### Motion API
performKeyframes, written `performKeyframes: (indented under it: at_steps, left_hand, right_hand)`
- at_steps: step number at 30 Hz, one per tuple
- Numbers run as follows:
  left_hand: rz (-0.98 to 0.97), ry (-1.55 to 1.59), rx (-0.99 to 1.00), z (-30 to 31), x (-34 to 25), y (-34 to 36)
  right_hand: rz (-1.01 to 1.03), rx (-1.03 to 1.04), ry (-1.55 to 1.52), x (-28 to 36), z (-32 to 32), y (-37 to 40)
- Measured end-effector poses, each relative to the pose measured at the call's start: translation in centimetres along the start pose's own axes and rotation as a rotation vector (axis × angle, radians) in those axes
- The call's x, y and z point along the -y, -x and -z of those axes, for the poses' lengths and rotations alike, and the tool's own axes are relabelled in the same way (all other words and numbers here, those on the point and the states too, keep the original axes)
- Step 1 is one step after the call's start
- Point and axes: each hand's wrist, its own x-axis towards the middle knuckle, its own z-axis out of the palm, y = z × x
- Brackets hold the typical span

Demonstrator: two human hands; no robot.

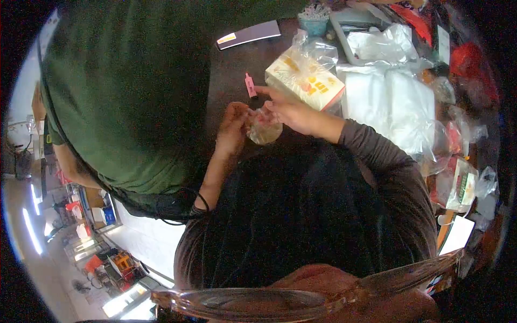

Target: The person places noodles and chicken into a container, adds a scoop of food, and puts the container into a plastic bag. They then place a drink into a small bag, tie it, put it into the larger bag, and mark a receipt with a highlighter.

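Observation:
Close in front of my body, both hands hold a small clear plastic bag (265, 133) with a pale, round lower part and some pinkish red near the top. My left hand (231, 128) has its fingers closed at the bag's upper left side. My right hand (295, 111) pinches the upper right side, its index finger stretched out toward a pink marker (249, 85). That marker lies on the dark table (229, 75), its black end nearest my fingers. What exactly the bag contains is too blurred to make out. Just beyond my right hand sits a plastic-wrapped pack of tissues (304, 81).
A person in a green shirt (129, 97) stands close at my left. A dark flat case (249, 35) lies farther back, near a blue-green cup of small sticks (314, 20). Stacked clear plastic bags (388, 102) and a grey tray (344, 37) are on the right.

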Motion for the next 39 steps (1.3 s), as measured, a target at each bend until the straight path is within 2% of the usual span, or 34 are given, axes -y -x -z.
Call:
performKeyframes:
  at_steps: [1,4,5,8,11,13,16,17,20,23,25,27,30,31,34,37,39]
  left_hand:
    - [-0.015,0.006,0.031,-0.2,-0.7,0.4]
    - [-0.111,0.054,0.150,-0.7,-2.4,1.5]
    - [-0.154,0.077,0.194,-0.9,-2.9,1.9]
    - [-0.526,-0.388,0.200,-2.7,-4.4,2.8]
    - [-0.634,-0.387,0.112,-6.0,-5.6,3.1]
    - [-0.665,-0.553,0.128,-6.5,-5.1,2.8]
    - [-0.747,-0.978,0.075,-8.3,-5.9,3.4]
    - [-0.773,-1.152,0.042,-9.0,-6.6,3.8]
    - [-0.974,-1.295,0.103,-9.6,-8.5,3.6]
    - [-0.905,-0.749,0.266,-8.3,-6.8,-1.6]
    - [-0.608,-0.499,0.054,-9.1,-6.2,-5.9]
    - [-0.498,-0.881,-0.093,-10.0,-6.0,-9.0]
    - [-0.362,-1.100,0.143,-11.2,-4.6,-13.0]
    - [-0.426,-1.180,0.126,-11.8,-4.7,-13.0]
    - [-0.408,-0.813,0.226,-12.5,-5.0,-12.3]
    - [-0.393,-0.354,0.440,-11.6,-1.3,-13.9]
    - [-0.545,-0.889,0.321,-13.6,-2.5,-9.9]
  right_hand:
    - [0.015,-0.010,0.066,0.6,-0.2,0.1]
    - [0.105,0.149,0.169,3.0,-0.9,0.9]
    - [0.108,0.078,0.250,3.8,-1.4,1.1]
    - [0.120,-0.132,0.425,6.2,-4.1,2.3]
    - [0.152,-0.282,0.468,7.9,-6.5,4.2]
    - [0.171,-0.310,0.496,8.3,-6.9,5.3]
    - [0.252,-0.402,0.339,8.0,-6.6,6.2]
    - [0.259,-0.392,0.130,7.7,-6.3,6.5]
    - [0.334,-0.483,0.056,9.0,-6.2,8.1]
    - [0.364,-0.399,-0.019,11.7,-5.5,11.0]
    - [0.413,-0.333,0.015,12.7,-4.5,12.7]
    - [0.398,-0.355,-0.006,13.5,-4.0,13.9]
    - [0.414,-0.369,-0.005,14.2,-2.1,15.2]
    - [0.426,-0.382,-0.004,14.3,-1.3,15.5]
    - [0.439,-0.472,0.020,14.8,0.4,16.0]
    - [0.429,-0.561,0.006,14.4,2.4,15.8]
    - [0.413,-0.619,-0.004,13.9,3.6,15.0]
